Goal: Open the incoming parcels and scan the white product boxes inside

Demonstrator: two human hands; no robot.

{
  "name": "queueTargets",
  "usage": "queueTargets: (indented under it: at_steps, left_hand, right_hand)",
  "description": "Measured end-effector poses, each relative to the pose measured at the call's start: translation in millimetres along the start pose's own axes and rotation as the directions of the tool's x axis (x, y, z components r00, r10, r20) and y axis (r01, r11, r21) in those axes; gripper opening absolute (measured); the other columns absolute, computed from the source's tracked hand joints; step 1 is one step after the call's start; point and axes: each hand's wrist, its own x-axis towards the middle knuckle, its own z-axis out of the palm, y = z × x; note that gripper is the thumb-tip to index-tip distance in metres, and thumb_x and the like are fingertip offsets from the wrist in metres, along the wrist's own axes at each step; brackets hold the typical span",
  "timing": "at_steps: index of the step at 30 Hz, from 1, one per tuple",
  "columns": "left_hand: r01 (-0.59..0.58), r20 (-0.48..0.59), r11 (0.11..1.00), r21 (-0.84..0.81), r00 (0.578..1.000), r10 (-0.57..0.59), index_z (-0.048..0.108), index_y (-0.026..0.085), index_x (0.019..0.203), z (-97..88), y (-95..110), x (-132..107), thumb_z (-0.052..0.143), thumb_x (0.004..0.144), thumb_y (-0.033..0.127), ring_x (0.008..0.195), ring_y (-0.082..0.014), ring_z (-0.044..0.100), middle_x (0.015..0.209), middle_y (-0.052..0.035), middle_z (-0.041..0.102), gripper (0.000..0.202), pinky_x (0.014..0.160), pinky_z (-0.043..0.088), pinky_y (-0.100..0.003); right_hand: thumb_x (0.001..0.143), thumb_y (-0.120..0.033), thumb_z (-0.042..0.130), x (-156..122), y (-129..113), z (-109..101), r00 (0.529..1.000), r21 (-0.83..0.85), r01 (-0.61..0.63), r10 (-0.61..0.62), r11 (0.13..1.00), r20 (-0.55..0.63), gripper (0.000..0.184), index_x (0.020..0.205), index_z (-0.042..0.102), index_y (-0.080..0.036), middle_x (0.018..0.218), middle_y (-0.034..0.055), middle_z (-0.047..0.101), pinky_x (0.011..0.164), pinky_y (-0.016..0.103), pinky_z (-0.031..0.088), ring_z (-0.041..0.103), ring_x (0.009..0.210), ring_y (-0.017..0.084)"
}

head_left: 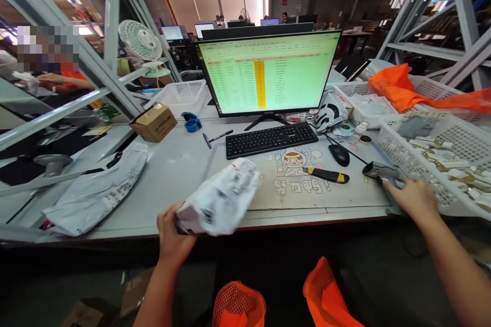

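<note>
My left hand (174, 232) is closed round one end of a white plastic mailer parcel (220, 199), held just above the desk's front edge. My right hand (410, 196) reaches to the right and its fingers wrap the handle of a grey barcode scanner (378, 171) lying on the desk beside a white basket. Between the hands, on a desk mat with a cartoon print (299, 179), lies a yellow and black utility knife (326, 174).
A monitor (268, 71) with a green spreadsheet stands behind a black keyboard (270, 139) and a mouse (339, 154). White baskets (441, 163) of small items fill the right side. A grey mailer bag (95, 189) and a cardboard box (153, 121) lie on the left. Another person works at far left.
</note>
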Motion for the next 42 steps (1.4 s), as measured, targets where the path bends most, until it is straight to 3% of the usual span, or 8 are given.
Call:
queueTargets:
  at_steps: [4, 8, 12, 21, 28, 35, 39, 42]
  left_hand:
    - [-0.503, 0.146, 0.862, 0.071, 0.860, 0.490, 0.051, 0.025, 0.130, 27.3, 6.9, 4.5, 0.056, 0.077, -0.003, 0.133, -0.0338, 0.051, 0.125, -0.0126, 0.051, 0.060, 0.112, 0.047, -0.057]
    - [-0.478, 0.261, 0.873, 0.094, 0.858, 0.442, 0.049, 0.021, 0.134, 38.5, 16.5, 7.7, 0.058, 0.085, 0.004, 0.141, -0.0398, 0.044, 0.135, -0.0170, 0.051, 0.054, 0.113, 0.043, -0.064]
    - [-0.365, 0.441, 0.926, 0.101, 0.850, 0.287, 0.046, 0.025, 0.147, 12.0, 14.5, -2.8, 0.064, 0.096, 0.031, 0.141, -0.0370, 0.047, 0.152, -0.0156, 0.046, 0.054, 0.110, 0.049, -0.060]
    - [-0.269, 0.426, 0.959, 0.085, 0.880, 0.209, 0.040, 0.024, 0.154, 15.9, -7.7, 13.9, 0.073, 0.090, 0.042, 0.147, -0.0395, 0.042, 0.155, -0.0162, 0.047, 0.074, 0.114, 0.045, -0.061]
    - [-0.408, 0.389, 0.913, 0.006, 0.842, 0.374, 0.040, 0.023, 0.152, 25.3, -27.2, -6.7, 0.076, 0.087, 0.042, 0.119, -0.0320, 0.063, 0.130, -0.0169, 0.061, 0.076, 0.097, 0.057, -0.046]
    - [-0.633, 0.293, 0.768, -0.097, 0.720, 0.629, 0.063, 0.025, 0.125, 18.4, 10.2, -20.8, 0.066, 0.091, 0.028, 0.085, -0.0227, 0.069, 0.096, -0.0096, 0.070, 0.035, 0.081, 0.057, -0.035]
    - [-0.267, 0.367, 0.963, -0.023, 0.894, 0.256, 0.057, 0.016, 0.138, 4.8, 54.1, 18.5, 0.074, 0.083, 0.057, 0.096, -0.0272, 0.070, 0.109, -0.0127, 0.071, 0.071, 0.089, 0.058, -0.037]
    - [-0.048, 0.472, 0.997, 0.059, 0.882, 0.015, 0.061, 0.013, 0.137, -2.4, 75.3, 44.8, 0.071, 0.081, 0.060, 0.110, -0.0309, 0.067, 0.124, -0.0160, 0.065, 0.073, 0.096, 0.056, -0.041]
  right_hand:
    - [0.094, -0.037, 0.045, -1.4, -130.4, 14.9, 0.920, 0.041, 0.383, -0.385, 0.923, 0.072, 0.051, 0.119, 0.070, -0.002, 0.115, 0.0245, 0.064, 0.104, 0.051, 0.046, 0.059, 0.112, 0.038]
    - [0.100, -0.035, 0.057, 23.5, -252.1, 65.3, 0.794, 0.070, 0.577, -0.580, 0.813, 0.182, 0.047, 0.137, 0.065, -0.007, 0.145, 0.0178, 0.052, 0.116, 0.040, 0.033, 0.041, 0.136, 0.032]
    - [0.104, -0.035, 0.060, 46.9, -294.9, 103.2, 0.780, 0.016, 0.589, -0.573, 0.808, 0.251, 0.057, 0.150, 0.052, -0.003, 0.139, 0.0216, 0.055, 0.113, 0.050, 0.030, 0.037, 0.135, 0.038]
    - [0.110, -0.044, 0.053, 52.1, -309.1, 97.4, 0.813, -0.070, 0.540, -0.497, 0.839, 0.304, 0.046, 0.130, 0.068, -0.005, 0.133, 0.0246, 0.054, 0.108, 0.050, 0.034, 0.042, 0.128, 0.039]
    - [0.101, -0.048, 0.063, -26.2, -193.4, 55.4, 0.761, -0.024, 0.562, -0.504, 0.827, 0.409, 0.061, 0.151, 0.053, -0.015, 0.140, 0.0183, 0.055, 0.102, 0.047, 0.042, 0.052, 0.125, 0.036]
    - [0.105, -0.039, 0.041, -66.3, -148.9, 65.1, 0.818, 0.074, 0.568, -0.572, 0.820, 0.065, 0.049, 0.134, 0.063, -0.006, 0.120, 0.0208, 0.061, 0.095, 0.048, 0.046, 0.057, 0.110, 0.035]
    - [0.108, -0.045, 0.036, -67.1, -154.6, 62.6, 0.788, 0.216, 0.613, -0.606, 0.760, -0.106, 0.056, 0.133, 0.063, -0.003, 0.115, 0.0215, 0.061, 0.093, 0.046, 0.050, 0.059, 0.105, 0.035]
    - [0.110, -0.045, 0.039, -76.2, -167.7, 45.7, 0.753, 0.341, 0.652, -0.630, 0.677, -0.189, 0.052, 0.136, 0.062, -0.006, 0.116, 0.0190, 0.062, 0.095, 0.045, 0.052, 0.060, 0.107, 0.033]
